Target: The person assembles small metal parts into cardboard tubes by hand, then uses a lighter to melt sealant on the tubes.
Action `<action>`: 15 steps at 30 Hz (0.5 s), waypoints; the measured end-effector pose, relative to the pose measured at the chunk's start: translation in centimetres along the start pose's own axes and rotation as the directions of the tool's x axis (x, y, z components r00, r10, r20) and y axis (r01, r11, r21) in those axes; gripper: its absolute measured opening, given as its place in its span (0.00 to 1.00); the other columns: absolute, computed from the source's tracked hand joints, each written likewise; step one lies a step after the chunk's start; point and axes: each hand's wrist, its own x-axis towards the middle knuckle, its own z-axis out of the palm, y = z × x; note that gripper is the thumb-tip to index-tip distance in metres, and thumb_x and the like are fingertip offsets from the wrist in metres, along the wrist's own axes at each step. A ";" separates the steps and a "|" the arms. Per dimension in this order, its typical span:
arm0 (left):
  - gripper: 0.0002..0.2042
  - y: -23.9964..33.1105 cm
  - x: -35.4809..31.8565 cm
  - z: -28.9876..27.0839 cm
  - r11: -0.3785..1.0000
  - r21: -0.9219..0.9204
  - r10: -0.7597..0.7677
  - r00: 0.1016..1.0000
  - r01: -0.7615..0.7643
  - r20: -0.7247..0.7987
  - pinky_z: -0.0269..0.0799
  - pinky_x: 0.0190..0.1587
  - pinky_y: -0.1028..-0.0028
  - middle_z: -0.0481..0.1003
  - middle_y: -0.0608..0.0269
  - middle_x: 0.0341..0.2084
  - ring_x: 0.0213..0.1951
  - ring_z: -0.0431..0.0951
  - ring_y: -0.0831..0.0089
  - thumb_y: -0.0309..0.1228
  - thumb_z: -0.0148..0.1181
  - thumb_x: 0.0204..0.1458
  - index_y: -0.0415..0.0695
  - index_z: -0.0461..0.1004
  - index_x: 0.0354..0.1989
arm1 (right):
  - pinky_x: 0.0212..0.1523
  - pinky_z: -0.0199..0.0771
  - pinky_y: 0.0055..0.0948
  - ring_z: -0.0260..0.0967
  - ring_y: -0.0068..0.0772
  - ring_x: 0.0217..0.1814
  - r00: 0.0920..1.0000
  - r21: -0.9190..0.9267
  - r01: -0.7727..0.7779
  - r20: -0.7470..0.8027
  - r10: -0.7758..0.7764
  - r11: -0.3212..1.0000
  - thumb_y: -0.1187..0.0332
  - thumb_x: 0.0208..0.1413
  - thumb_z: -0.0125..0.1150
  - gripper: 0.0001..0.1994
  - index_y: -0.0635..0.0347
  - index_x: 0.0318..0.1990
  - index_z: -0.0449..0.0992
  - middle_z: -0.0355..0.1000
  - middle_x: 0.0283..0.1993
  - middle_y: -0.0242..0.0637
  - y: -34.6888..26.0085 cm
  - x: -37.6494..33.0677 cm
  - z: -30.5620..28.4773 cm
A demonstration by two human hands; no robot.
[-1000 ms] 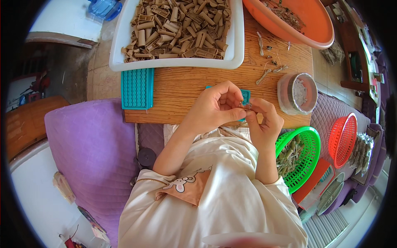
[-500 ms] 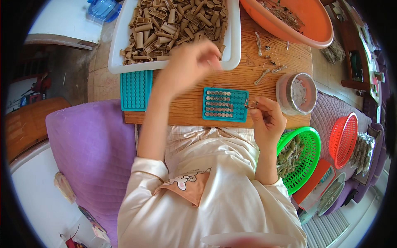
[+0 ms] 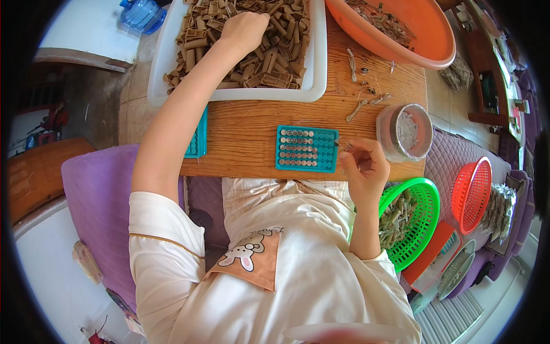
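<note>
A small teal tray (image 3: 306, 149) with rows of round pockets lay flat on the wooden table (image 3: 246, 126), close to its near edge and right in front of the seated person. Several of its rows were filled with small round metal pieces; the pockets along its right side looked empty.

The right hand (image 3: 364, 166) hovered just beside the tray's right edge, fingers curled and pinched together. Whether they pinched a small piece could not be told. It had hardly moved from half a second before.

The left hand (image 3: 245, 30) had changed most. A second before, it was down by the right hand, covering the tray. Half a second before, it was lifting toward the back of the table. By this moment the arm was stretched out fully and the hand lay knuckles up in the white bin (image 3: 312, 74), fingers curled down into the brown cardboard tubes (image 3: 275, 57). What it gripped there was hidden.

A second teal tray (image 3: 197, 137) sat partly under that forearm. To the right stood a clear round tub (image 3: 405, 131), with an orange basin (image 3: 401, 34) behind it. A green basket (image 3: 415, 223) and a red basket (image 3: 474, 195) stood beside the person's right elbow.
</note>
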 end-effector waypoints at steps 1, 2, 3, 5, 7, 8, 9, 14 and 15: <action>0.09 0.1 -0.4 -0.5 0.991 -0.106 -0.078 0.997 0.076 -0.010 0.72 0.32 0.71 0.73 0.58 0.23 0.29 0.75 0.65 0.26 0.56 0.40 0.41 0.71 0.33 | 0.19 0.58 0.12 0.58 0.12 0.20 0.999 0.030 -0.031 -0.017 0.032 0.999 0.81 0.40 0.59 0.09 0.65 0.33 0.69 0.67 0.23 0.31 -0.3 0.0 -0.2; 0.09 0.2 -1.0 -1.0 0.991 -0.104 -0.081 0.997 0.079 -0.008 0.72 0.32 0.71 0.73 0.58 0.23 0.29 0.75 0.65 0.26 0.56 0.40 0.41 0.71 0.33 | 0.20 0.59 0.11 0.59 0.13 0.21 0.997 0.060 -0.062 -0.031 0.064 0.996 0.81 0.41 0.58 0.09 0.65 0.33 0.68 0.67 0.24 0.31 -0.5 0.0 -0.3; 0.12 0.8 -1.7 -2.3 0.912 -0.401 -0.123 0.991 0.090 -0.056 0.71 0.30 0.72 0.73 0.59 0.22 0.27 0.75 0.68 0.28 0.58 0.39 0.41 0.71 0.34 | 0.20 0.59 0.11 0.59 0.13 0.21 0.998 0.064 -0.061 -0.030 0.063 0.996 0.81 0.41 0.58 0.09 0.65 0.33 0.68 0.67 0.24 0.31 -0.6 0.1 -0.4; 0.16 2.8 -3.5 -5.6 0.594 -0.795 -0.207 0.978 0.121 -0.006 0.68 0.27 0.76 0.72 0.63 0.19 0.24 0.72 0.74 0.30 0.62 0.38 0.42 0.71 0.37 | 0.23 0.62 0.12 0.61 0.15 0.24 0.996 0.170 -0.027 -0.080 0.041 0.985 0.83 0.42 0.56 0.10 0.67 0.34 0.67 0.66 0.26 0.32 -0.7 0.2 -0.5; 0.17 5.8 -6.2 -8.2 0.215 -0.966 -0.197 0.975 0.141 0.098 0.62 0.24 0.82 0.68 0.71 0.16 0.20 0.65 0.85 0.30 0.65 0.36 0.44 0.71 0.38 | 0.25 0.63 0.12 0.62 0.15 0.26 0.993 0.212 -0.017 -0.110 0.042 0.977 0.83 0.42 0.56 0.10 0.67 0.35 0.66 0.66 0.27 0.33 -1.2 0.2 -0.4; 0.18 7.2 -7.7 -9.4 0.161 -0.978 -0.204 0.974 0.133 0.098 0.60 0.23 0.85 0.65 0.73 0.15 0.20 0.64 0.87 0.28 0.66 0.35 0.44 0.71 0.37 | 0.26 0.63 0.13 0.62 0.16 0.27 0.990 0.249 -0.005 -0.135 0.040 0.969 0.84 0.43 0.55 0.10 0.68 0.35 0.66 0.65 0.29 0.33 -1.5 0.2 -0.2; 0.19 8.5 -9.1 -10.1 -0.009 -0.991 -0.194 0.972 0.135 0.134 0.60 0.23 0.85 0.63 0.75 0.15 0.20 0.64 0.87 0.26 0.67 0.33 0.45 0.70 0.38 | 0.26 0.63 0.13 0.62 0.16 0.27 0.990 0.251 -0.006 -0.132 0.040 0.968 0.84 0.43 0.55 0.10 0.68 0.35 0.66 0.65 0.29 0.33 -1.9 0.1 -0.1; 0.20 12.9 -12.6 -11.1 -0.230 -0.965 -0.132 0.978 0.128 0.161 0.69 0.33 0.84 0.64 0.70 0.27 0.29 0.70 0.81 0.21 0.59 0.42 0.42 0.64 0.45 | 0.25 0.62 0.12 0.62 0.14 0.27 0.989 0.291 0.072 -0.147 -0.030 0.954 0.84 0.42 0.56 0.10 0.67 0.34 0.65 0.65 0.29 0.33 -4.0 -0.4 1.3; 0.17 13.2 -13.1 -11.1 -0.168 -0.971 -0.080 0.979 0.170 0.185 0.69 0.32 0.84 0.64 0.69 0.28 0.28 0.69 0.81 0.25 0.56 0.45 0.42 0.64 0.45 | 0.25 0.62 0.12 0.62 0.14 0.27 0.989 0.290 0.073 -0.145 -0.032 0.954 0.84 0.42 0.56 0.10 0.67 0.34 0.65 0.65 0.29 0.33 -4.2 -0.7 1.5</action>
